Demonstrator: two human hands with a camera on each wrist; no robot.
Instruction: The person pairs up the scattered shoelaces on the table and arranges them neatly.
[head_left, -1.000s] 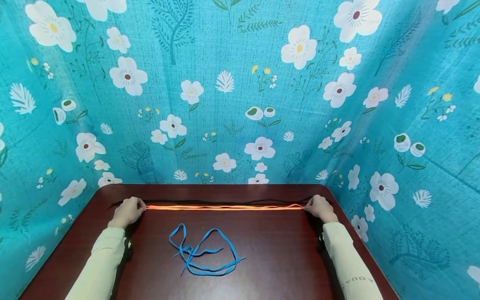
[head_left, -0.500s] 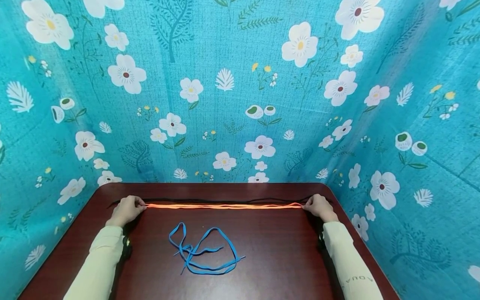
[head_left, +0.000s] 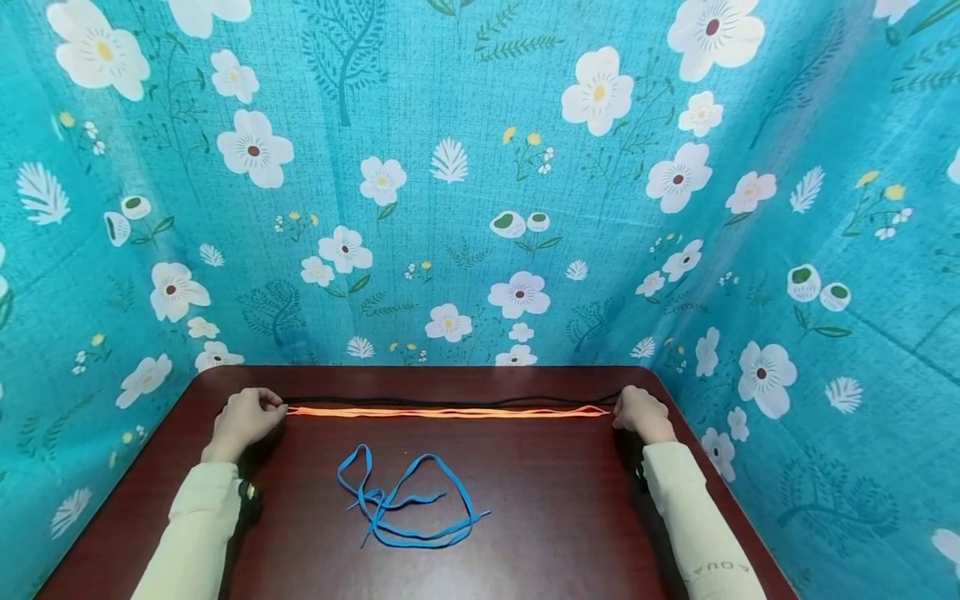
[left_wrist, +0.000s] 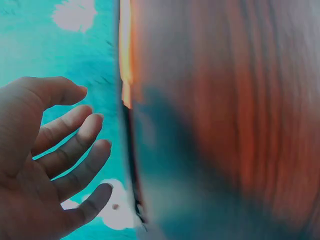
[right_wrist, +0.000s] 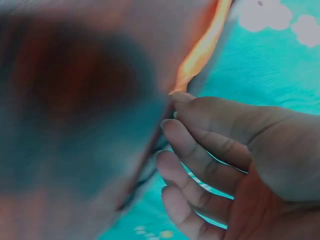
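Left hand, loose and holding nothing, is near one end of the long, flat orange shoelace. Right hand is by the other end; I can't tell if it's pinching. The orange shoelace lies straight on the shiny dark-red counter, between a thin black string and a loopy blue shoelace.
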